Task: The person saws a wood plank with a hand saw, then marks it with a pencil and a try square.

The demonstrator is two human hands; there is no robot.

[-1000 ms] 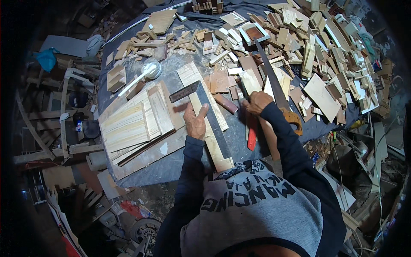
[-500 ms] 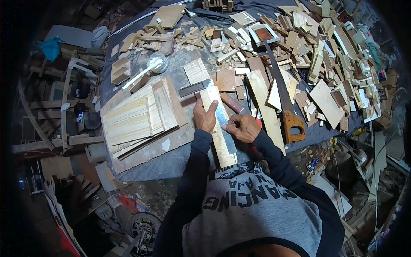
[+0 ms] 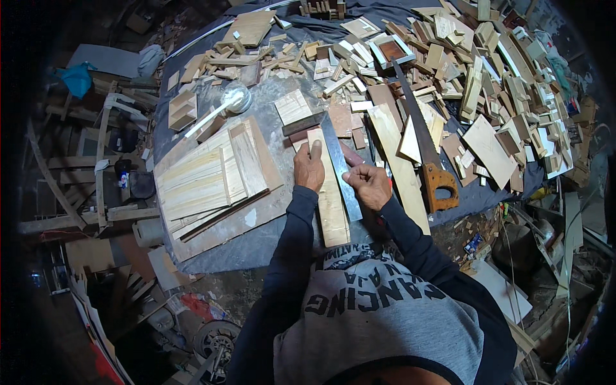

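Note:
A pale narrow wooden board (image 3: 333, 221) lies lengthwise in front of me, its near end close to my shirt. My left hand (image 3: 309, 169) is closed around it near the far end, thumb on top. A try square (image 3: 338, 160) sits with its dark stock across the board's far end. Its metal blade runs back toward me along the board's right side. The fingertips of my right hand (image 3: 371, 185) pinch the blade's right edge, the other fingers curled in. Partly hidden beyond the right hand is a reddish-brown cylindrical piece (image 3: 352, 156).
Stacked pale panels (image 3: 196, 183) lie to the left, near a white-lidded jar (image 3: 236, 99) with a stick across it. On the right are a long plank (image 3: 404, 173) and a handsaw (image 3: 439, 187). Many wood offcuts (image 3: 443, 58) cover the table's far side.
The try square has shifted right and turned slightly, its blade moving off the board's face toward its right side. My right hand has moved a little right with it. The left hand keeps its grip.

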